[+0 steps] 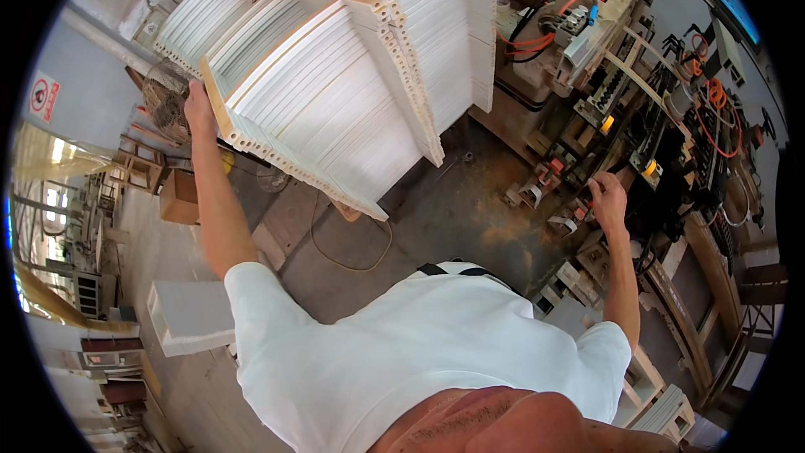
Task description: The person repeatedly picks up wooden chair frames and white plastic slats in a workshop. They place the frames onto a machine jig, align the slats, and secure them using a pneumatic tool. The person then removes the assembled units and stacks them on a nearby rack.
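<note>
Workshop; left hand [198, 107] behind white panels [323, 92]

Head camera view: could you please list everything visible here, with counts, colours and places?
stacked ribbed panels: several stacks, white, upper middle
machine with cables: one, grey with orange wiring, right
fan: one, metal cage, upper left
cardboard box: one, brown, left floor
white block: one, lower left floor
cable: one, on the dusty floor, centre
white shirt: one, bottom
left hand: on the panel stack's edge
right hand: fingers at the machine's parts
</note>
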The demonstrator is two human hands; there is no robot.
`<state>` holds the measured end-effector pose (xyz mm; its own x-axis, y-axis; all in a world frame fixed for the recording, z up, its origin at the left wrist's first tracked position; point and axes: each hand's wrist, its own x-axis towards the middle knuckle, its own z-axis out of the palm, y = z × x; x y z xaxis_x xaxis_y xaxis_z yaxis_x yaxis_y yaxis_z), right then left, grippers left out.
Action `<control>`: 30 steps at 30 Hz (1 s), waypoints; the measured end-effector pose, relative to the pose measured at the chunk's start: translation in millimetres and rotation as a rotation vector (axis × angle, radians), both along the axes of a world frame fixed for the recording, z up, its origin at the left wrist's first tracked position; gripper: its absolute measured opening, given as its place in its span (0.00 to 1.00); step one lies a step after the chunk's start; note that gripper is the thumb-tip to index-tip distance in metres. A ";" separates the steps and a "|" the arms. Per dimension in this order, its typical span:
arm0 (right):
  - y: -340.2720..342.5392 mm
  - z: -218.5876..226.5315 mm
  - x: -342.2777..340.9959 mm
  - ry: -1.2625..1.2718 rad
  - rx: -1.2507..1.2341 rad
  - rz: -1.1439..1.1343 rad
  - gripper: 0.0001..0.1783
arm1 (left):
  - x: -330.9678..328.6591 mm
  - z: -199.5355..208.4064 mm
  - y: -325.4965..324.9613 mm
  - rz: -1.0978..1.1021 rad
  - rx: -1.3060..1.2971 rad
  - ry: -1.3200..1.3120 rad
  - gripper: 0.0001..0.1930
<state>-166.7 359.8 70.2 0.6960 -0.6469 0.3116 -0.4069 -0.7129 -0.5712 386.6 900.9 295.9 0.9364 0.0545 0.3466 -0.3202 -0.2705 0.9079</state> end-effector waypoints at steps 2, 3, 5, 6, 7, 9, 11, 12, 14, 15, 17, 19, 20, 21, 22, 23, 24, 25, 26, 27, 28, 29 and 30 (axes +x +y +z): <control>13.9 1.9 -20.8 0.013 0.038 -0.034 0.10 | 23.3 -42.0 38.5 0.027 -0.205 -0.010 0.27; 23.6 4.2 -36.5 0.013 0.051 -0.064 0.10 | 27.9 -78.9 60.3 0.021 -0.363 -0.021 0.26; 39.0 -1.0 -88.2 0.086 -0.038 -0.200 0.13 | 2.3 -143.9 42.8 0.306 -0.365 0.055 0.23; 40.9 -9.3 -120.0 0.136 -0.121 -0.254 0.15 | -13.2 -178.4 63.7 0.272 -0.465 0.229 0.24; 47.0 -13.7 -152.8 0.196 -0.150 -0.341 0.18 | -38.0 -227.7 65.8 0.328 -0.493 0.170 0.24; 60.4 -30.8 -224.0 0.353 -0.194 -0.540 0.24 | -86.5 -327.2 110.0 0.345 -0.424 0.181 0.27; 91.2 -46.7 -294.9 0.596 -0.131 -0.769 0.30 | -153.8 -417.5 119.1 0.439 0.145 0.333 0.29; 106.7 -47.9 -322.5 0.740 -0.051 -0.866 0.32 | -188.8 -454.7 117.2 0.476 0.420 0.399 0.30; 156.9 -45.5 -360.8 1.019 0.310 -1.034 0.38 | -294.6 -506.0 20.9 0.113 0.308 0.921 0.26; 180.8 -42.0 -372.8 0.914 0.335 -0.875 0.39 | -332.3 -518.1 -0.4 0.063 0.273 1.003 0.22; 204.6 -47.7 -367.9 0.934 0.311 -0.932 0.35 | -393.8 -536.4 -39.2 -0.229 0.475 0.975 0.18; 222.5 -60.4 -380.1 0.754 0.215 -0.978 0.34 | -436.2 -499.5 -112.2 -0.751 0.892 0.643 0.15; 225.1 -45.4 -372.1 0.643 0.194 -0.987 0.35 | -440.3 -503.6 -132.9 -0.831 0.692 0.802 0.12; 229.4 -41.5 -370.9 0.643 0.131 -1.008 0.36 | -438.5 -512.2 -152.5 -0.888 0.483 0.963 0.11; 236.8 -41.4 -373.2 0.642 0.062 -1.025 0.36 | -442.1 -504.6 -179.5 -0.884 0.420 1.015 0.10; 248.4 -33.9 -374.2 0.667 0.216 -1.070 0.35 | -446.3 -485.1 -205.9 -0.869 0.359 1.067 0.11; 255.1 -20.4 -371.7 0.676 0.368 -1.094 0.34 | -443.1 -477.1 -222.8 -0.878 0.414 1.058 0.11; 256.8 -15.6 -370.3 0.669 0.518 -1.098 0.33 | -432.0 -470.8 -237.5 -0.873 0.461 1.038 0.11; 269.0 -24.3 -382.2 0.761 0.617 -1.033 0.30 | -427.2 -466.5 -251.6 -0.861 0.501 1.018 0.11; 284.9 -37.3 -393.7 0.848 0.705 -0.934 0.28 | -419.3 -464.7 -258.8 -0.848 0.517 1.005 0.11; 297.8 -45.9 -401.4 0.744 0.664 -0.973 0.25 | -413.9 -462.5 -266.2 -0.854 0.546 0.994 0.10; 308.1 -55.8 -404.6 0.634 0.619 -0.984 0.23 | -412.4 -463.5 -270.1 -0.838 0.566 0.979 0.10; 313.3 -48.4 -396.8 0.542 0.622 -1.042 0.19 | -407.4 -469.7 -274.7 -0.867 0.612 0.932 0.10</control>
